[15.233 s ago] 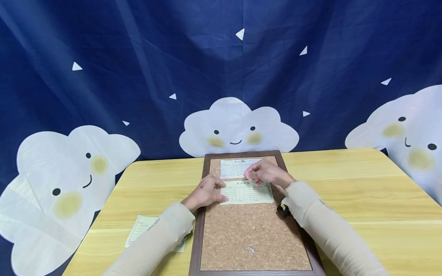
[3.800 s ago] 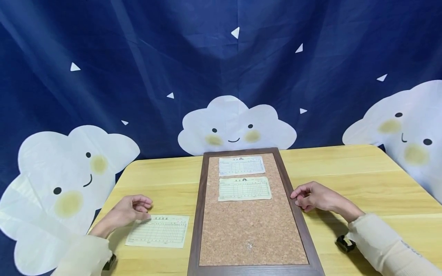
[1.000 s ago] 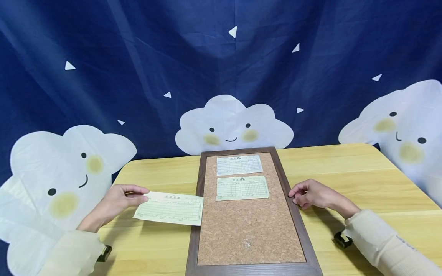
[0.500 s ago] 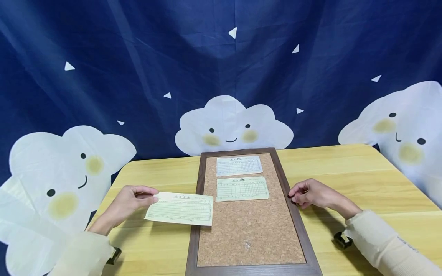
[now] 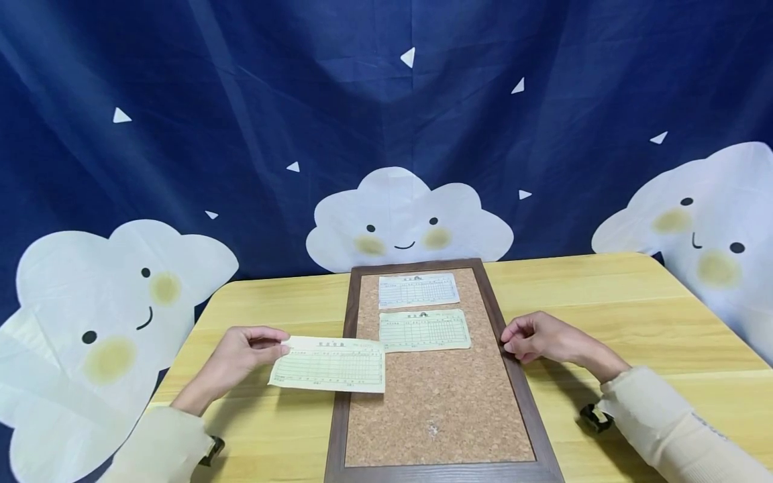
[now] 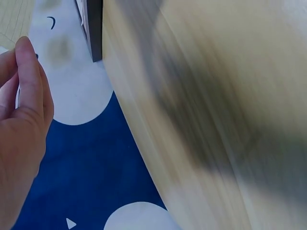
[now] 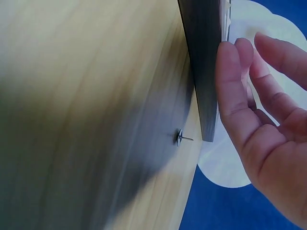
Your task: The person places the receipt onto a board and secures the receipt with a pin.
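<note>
On the yellow wooden table (image 5: 604,302) a cork board (image 5: 441,402) in a dark frame lies flat, with a white slip (image 5: 419,290) at its far end and a pale yellow slip (image 5: 425,330) just below it, both lying on the cork. The left hand (image 5: 241,355) pinches the left edge of a third, pale green slip (image 5: 329,363) between thumb and fingertips; the sheet hangs over the board's left frame rail, its right end over the cork and near the yellow slip's lower left corner. The right hand (image 5: 537,337) rests at the board's right frame rail with fingers loosely curled and holding nothing that shows; the right wrist view shows its fingertips (image 7: 230,72) at the frame's edge. A loose thumbtack (image 7: 182,138) lies on the table beside the frame. Held by one edge only, the green slip could sag or twist and catch on the frame rail, creasing; it could also slide over the yellow slip and land crooked. The tack, small and lying so close to the right hand, could be knocked under the frame or prick a finger if reached for blindly
</note>
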{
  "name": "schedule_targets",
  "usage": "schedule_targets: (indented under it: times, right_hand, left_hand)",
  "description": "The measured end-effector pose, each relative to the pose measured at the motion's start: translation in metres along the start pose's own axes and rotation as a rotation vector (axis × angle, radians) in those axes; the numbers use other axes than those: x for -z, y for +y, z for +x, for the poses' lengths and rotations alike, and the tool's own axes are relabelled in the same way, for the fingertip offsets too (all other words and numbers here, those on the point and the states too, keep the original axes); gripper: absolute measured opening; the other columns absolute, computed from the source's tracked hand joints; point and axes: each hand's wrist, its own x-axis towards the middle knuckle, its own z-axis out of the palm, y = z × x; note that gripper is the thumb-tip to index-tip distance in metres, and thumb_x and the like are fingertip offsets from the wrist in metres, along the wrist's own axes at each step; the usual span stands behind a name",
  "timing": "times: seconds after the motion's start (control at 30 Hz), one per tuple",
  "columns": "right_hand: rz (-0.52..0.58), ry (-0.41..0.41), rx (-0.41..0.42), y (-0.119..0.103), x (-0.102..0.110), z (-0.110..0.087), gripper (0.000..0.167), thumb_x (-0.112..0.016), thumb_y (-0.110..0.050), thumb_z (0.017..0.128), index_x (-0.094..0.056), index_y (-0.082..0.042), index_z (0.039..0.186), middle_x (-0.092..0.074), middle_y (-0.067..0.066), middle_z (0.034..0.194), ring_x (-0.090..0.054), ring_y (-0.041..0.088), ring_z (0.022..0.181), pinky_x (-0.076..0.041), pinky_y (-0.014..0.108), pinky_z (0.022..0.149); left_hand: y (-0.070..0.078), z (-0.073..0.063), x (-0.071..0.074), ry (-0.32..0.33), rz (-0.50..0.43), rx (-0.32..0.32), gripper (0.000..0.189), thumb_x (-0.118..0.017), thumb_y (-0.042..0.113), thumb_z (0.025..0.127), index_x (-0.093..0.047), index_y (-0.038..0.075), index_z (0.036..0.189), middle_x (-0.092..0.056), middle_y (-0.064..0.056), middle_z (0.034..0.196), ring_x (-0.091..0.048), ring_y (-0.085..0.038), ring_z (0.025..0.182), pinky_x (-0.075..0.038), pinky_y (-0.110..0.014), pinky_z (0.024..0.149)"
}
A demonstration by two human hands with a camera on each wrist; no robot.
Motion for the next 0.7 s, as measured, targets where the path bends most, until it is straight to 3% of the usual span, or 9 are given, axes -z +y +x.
schedule_targets:
  times: [0.7]
  right_hand:
    - [-0.021,0.0,0.048,-0.016,-0.014,0.007,0.02,-0.064,-0.003,0.094,-0.061,0.014,0.105,-0.063,0.008,0.084,-0.059,0.017,0.072,-0.056,0.031,0.065]
  left_hand:
    - [0.012,0.002,-0.018,0.021,-0.01,-0.018,0.031,-0.079,0.01,0.086,-0.071,-0.009,0.109,-0.073,-0.016,0.103,-0.068,-0.011,0.088,-0.054,-0.022,0.075]
